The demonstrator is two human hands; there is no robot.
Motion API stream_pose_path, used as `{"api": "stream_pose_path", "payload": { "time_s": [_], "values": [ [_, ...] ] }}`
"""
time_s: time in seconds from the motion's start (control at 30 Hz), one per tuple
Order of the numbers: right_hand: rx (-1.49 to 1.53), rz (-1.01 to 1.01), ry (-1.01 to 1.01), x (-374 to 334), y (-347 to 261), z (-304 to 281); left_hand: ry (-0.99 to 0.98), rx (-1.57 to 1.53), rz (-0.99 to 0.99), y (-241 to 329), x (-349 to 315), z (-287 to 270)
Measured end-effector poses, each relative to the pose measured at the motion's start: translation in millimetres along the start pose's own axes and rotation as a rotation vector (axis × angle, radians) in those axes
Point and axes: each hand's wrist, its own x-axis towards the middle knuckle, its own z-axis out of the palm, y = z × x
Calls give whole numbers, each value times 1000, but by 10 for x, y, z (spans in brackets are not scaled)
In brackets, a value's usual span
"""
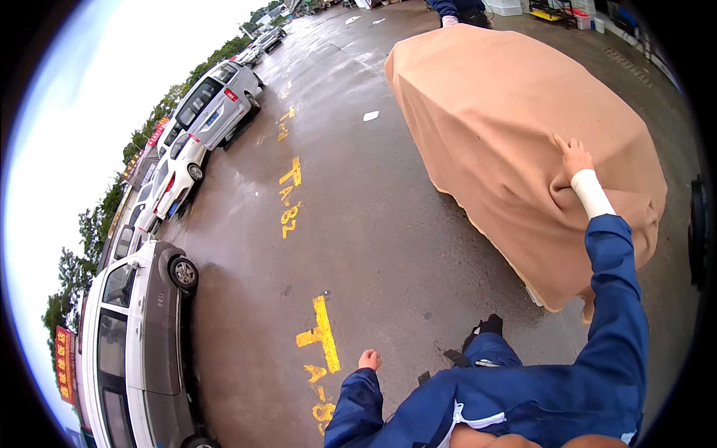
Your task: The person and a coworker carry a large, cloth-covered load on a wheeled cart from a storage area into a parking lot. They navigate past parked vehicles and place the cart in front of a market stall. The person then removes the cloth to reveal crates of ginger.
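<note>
A large tan cloth (pixel 493 112) drapes over a bulky, long load and hides nearly all of it. Only a pale lower edge (pixel 535 296) of the load shows under the cloth's near corner. My right hand (pixel 575 155) lies on top of the cloth with fingers stretched out, and folds gather beside the wrist. A white cuff (pixel 591 194) covers that wrist below the hand. Low at my left side hangs my left hand (pixel 370 360), its fingers curled, with nothing visible in it. It is apart from the cloth.
At the load's far end a person in dark blue (pixel 470 13) stands with a hand close to the cloth. Parked vans (pixel 142 321) and cars (pixel 179 172) line the left. Yellow markings (pixel 320 332) run along the wet pavement (pixel 254 299). White crates (pixel 504 6) stand far right.
</note>
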Motion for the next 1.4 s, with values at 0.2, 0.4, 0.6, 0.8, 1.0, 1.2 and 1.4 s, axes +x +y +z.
{"api": "stream_pose_path", "payload": {
  "time_s": [0.2, 0.4, 0.6, 0.8, 1.0, 1.2, 1.4],
  "values": [
    [12, -14, 21, 1721, -894, 970, -118, 38, 291, 2089, 1699, 274],
    [40, -39, -62, 3464, -2065, 1551, -12, -45, -154, 2074, 2615, -174],
    [-74, -32, 94, 5283, -2700, 2606, 151, -196, -613, 2024, 3046, -624],
    [-62, 41, -56, 7115, -3395, 3624, 289, 75, -907, 2907, 4593, -1483],
    [-28, 3, -129, 8965, -4637, 4312, 296, -116, -170, 5368, 7305, -1796],
    [-30, 31, -117, 10664, -5576, 4948, 45, -126, 260, 8374, 9526, -1526],
    [35, 23, -116, 12447, -6973, 5692, 22, -55, -149, 8667, 10773, -1682]
  ]
}}
